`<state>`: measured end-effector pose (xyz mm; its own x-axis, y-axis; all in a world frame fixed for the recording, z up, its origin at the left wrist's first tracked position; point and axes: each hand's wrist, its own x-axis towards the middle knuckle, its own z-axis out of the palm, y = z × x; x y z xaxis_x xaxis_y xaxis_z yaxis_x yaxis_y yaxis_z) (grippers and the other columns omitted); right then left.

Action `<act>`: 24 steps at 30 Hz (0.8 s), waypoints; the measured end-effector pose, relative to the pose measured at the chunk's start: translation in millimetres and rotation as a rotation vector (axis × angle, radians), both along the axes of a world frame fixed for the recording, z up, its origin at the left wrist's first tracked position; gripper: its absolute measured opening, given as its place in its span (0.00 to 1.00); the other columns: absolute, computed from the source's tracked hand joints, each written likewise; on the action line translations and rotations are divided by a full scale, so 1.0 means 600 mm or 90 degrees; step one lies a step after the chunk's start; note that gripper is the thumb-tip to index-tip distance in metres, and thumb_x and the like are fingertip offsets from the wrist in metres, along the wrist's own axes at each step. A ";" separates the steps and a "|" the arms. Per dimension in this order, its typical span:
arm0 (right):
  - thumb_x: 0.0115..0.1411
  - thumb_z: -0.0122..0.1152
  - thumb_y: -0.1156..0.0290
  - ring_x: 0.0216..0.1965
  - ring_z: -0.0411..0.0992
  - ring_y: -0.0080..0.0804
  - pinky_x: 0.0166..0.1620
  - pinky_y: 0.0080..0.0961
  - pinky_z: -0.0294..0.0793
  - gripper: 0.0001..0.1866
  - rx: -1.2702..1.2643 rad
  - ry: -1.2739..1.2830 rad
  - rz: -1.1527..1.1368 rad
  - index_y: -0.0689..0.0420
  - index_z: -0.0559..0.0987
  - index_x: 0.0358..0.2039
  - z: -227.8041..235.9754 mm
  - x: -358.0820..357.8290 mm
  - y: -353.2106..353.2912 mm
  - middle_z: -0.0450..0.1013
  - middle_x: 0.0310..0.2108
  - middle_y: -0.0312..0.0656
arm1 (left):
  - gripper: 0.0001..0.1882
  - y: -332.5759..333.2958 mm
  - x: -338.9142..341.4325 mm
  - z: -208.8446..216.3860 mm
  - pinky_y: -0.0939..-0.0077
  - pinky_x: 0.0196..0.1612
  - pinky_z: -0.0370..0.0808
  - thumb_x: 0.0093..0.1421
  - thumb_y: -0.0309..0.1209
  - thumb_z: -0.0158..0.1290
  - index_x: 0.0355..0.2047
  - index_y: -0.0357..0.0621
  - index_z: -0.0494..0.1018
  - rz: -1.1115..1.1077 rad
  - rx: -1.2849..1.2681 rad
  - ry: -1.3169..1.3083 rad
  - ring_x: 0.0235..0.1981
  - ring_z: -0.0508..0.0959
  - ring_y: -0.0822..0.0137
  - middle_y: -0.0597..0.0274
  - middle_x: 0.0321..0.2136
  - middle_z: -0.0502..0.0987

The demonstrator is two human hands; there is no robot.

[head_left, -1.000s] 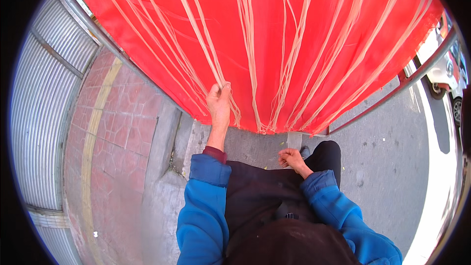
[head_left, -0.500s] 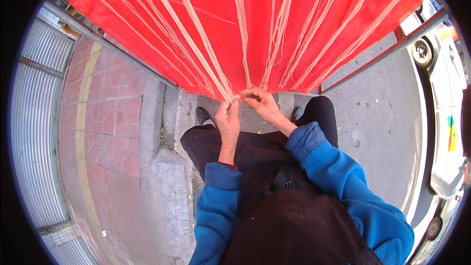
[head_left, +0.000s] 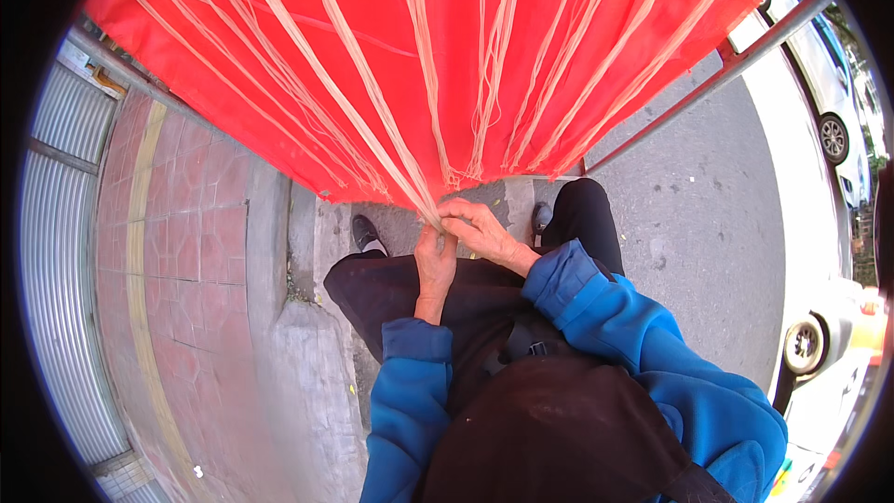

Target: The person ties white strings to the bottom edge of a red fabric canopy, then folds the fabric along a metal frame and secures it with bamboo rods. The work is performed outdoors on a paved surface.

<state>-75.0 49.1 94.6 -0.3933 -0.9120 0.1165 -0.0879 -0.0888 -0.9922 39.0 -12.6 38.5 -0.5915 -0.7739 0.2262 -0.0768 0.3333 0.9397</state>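
Bundles of long pale strands, thread-like, lie lengthwise over a red cloth [head_left: 307,56] in front of me. Two of them converge into one gathered bundle [head_left: 410,177] that reaches past the near edge of the cloth. My left hand [head_left: 435,265] is closed around the tip of this bundle from below. From the right, my right hand [head_left: 486,235] meets it, thumb and fingers pinched together on the same strands. The very ends of the strands are hidden between my fingers. Other bundles, like the middle strands [head_left: 428,84], lie loose with frayed ends on the cloth.
Metal rails, one a grey bar [head_left: 717,77], run along both sides of the cloth. Beneath are grey pavement [head_left: 689,214] and, leftward, red paving [head_left: 200,242] beyond a kerb [head_left: 265,233]. Parked cars, including a white car [head_left: 829,102], line the right.
Both hands have come nearer to me, drawing the gathered bundle further past the cloth's edge. My right hand has closed in against my left. The whole view has shifted slightly.
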 end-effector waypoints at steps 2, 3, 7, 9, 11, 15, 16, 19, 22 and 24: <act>0.59 0.54 0.71 0.36 0.71 0.26 0.40 0.26 0.71 0.12 0.006 0.013 -0.010 0.62 0.78 0.41 -0.002 -0.002 0.006 0.72 0.35 0.41 | 0.14 0.000 -0.001 -0.003 0.65 0.41 0.72 0.56 0.26 0.56 0.43 0.36 0.72 -0.013 -0.018 -0.022 0.40 0.77 0.51 0.46 0.38 0.75; 0.59 0.54 0.71 0.36 0.71 0.26 0.40 0.26 0.71 0.12 0.013 0.028 -0.018 0.62 0.78 0.41 -0.003 -0.002 0.009 0.72 0.36 0.42 | 0.15 0.000 0.000 -0.003 0.65 0.42 0.72 0.56 0.26 0.56 0.44 0.36 0.72 -0.022 -0.018 -0.034 0.41 0.76 0.51 0.46 0.40 0.75; 0.58 0.55 0.71 0.37 0.73 0.28 0.38 0.27 0.73 0.12 0.029 -0.038 -0.036 0.61 0.79 0.40 -0.001 -0.002 0.012 0.73 0.36 0.42 | 0.19 0.001 0.006 0.006 0.68 0.47 0.71 0.56 0.24 0.55 0.49 0.36 0.69 -0.022 0.032 -0.019 0.44 0.76 0.58 0.51 0.42 0.75; 0.58 0.56 0.71 0.37 0.74 0.28 0.37 0.28 0.74 0.11 -0.004 -0.057 -0.040 0.61 0.79 0.40 -0.001 0.000 0.009 0.74 0.35 0.43 | 0.21 0.002 0.008 0.019 0.69 0.50 0.70 0.57 0.23 0.54 0.52 0.36 0.68 -0.001 0.151 0.026 0.46 0.75 0.62 0.53 0.43 0.75; 0.58 0.57 0.71 0.36 0.75 0.29 0.37 0.28 0.74 0.11 0.010 -0.028 -0.070 0.61 0.80 0.40 0.000 0.003 0.005 0.76 0.33 0.44 | 0.18 0.002 0.010 0.035 0.72 0.53 0.68 0.62 0.21 0.46 0.52 0.34 0.67 -0.026 0.272 0.190 0.48 0.73 0.66 0.56 0.46 0.73; 0.56 0.58 0.72 0.33 0.76 0.32 0.37 0.28 0.74 0.10 -0.002 0.065 -0.106 0.60 0.80 0.38 0.001 0.007 0.004 0.77 0.30 0.46 | 0.15 -0.001 0.008 0.057 0.75 0.51 0.69 0.63 0.23 0.46 0.50 0.32 0.68 0.003 0.254 0.213 0.46 0.73 0.69 0.58 0.44 0.74; 0.56 0.59 0.73 0.33 0.76 0.36 0.36 0.29 0.74 0.09 -0.034 0.089 -0.120 0.60 0.80 0.37 0.002 0.009 0.006 0.77 0.30 0.48 | 0.14 0.000 0.006 0.058 0.76 0.50 0.69 0.63 0.23 0.47 0.49 0.32 0.69 0.004 0.245 0.216 0.46 0.73 0.70 0.58 0.43 0.74; 0.56 0.58 0.73 0.33 0.76 0.40 0.35 0.30 0.74 0.09 0.001 0.116 -0.134 0.61 0.80 0.36 0.002 0.010 0.012 0.77 0.30 0.48 | 0.12 0.002 -0.001 0.054 0.78 0.48 0.71 0.62 0.21 0.50 0.45 0.32 0.70 0.031 0.244 0.226 0.42 0.74 0.72 0.60 0.40 0.75; 0.55 0.59 0.74 0.32 0.75 0.43 0.34 0.32 0.74 0.09 -0.004 0.152 -0.150 0.60 0.80 0.36 0.000 0.009 0.017 0.76 0.30 0.48 | 0.11 0.004 -0.004 0.048 0.77 0.48 0.71 0.61 0.19 0.50 0.44 0.33 0.71 0.032 0.262 0.242 0.42 0.74 0.72 0.61 0.40 0.75; 0.54 0.60 0.74 0.32 0.75 0.43 0.34 0.32 0.74 0.09 -0.012 0.161 -0.152 0.60 0.81 0.36 -0.002 0.008 0.017 0.76 0.30 0.48 | 0.10 0.005 -0.003 0.047 0.77 0.49 0.71 0.61 0.18 0.50 0.44 0.33 0.71 0.017 0.276 0.267 0.42 0.74 0.72 0.60 0.40 0.76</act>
<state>-70.1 59.6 93.5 -0.5513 -0.7946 0.2544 -0.3520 -0.0549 -0.9344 36.9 -9.7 66.6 -0.4987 -0.8614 0.0960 0.3264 -0.0840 0.9415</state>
